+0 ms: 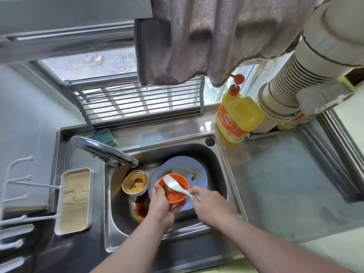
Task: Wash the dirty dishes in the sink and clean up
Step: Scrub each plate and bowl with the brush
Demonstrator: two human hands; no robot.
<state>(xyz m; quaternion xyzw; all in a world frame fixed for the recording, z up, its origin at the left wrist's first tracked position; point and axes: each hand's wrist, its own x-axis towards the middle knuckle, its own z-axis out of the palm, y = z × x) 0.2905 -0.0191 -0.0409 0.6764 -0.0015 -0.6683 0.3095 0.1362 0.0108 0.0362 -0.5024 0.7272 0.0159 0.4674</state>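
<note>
Over the steel sink [222,174] my left hand [160,205] grips a small orange bowl [177,196] smeared with sauce, tilted toward me. My right hand [208,203] pinches the handle of a white spoon [174,185], whose head lies inside the orange bowl. A pale blue plate [197,170] with brown sauce stains leans in the sink behind the bowl. To its left sits a beige bowl [135,184] holding food remains. Dark sauce [141,208] pools on the sink floor under my left wrist.
The chrome faucet [104,150] reaches over the sink's left side. A green sponge [105,136] lies behind it, below a metal rack [137,101]. A yellow detergent bottle [237,115] stands at the back right, a white wood-lined tray [75,201] at left, steel counter [285,184] at right.
</note>
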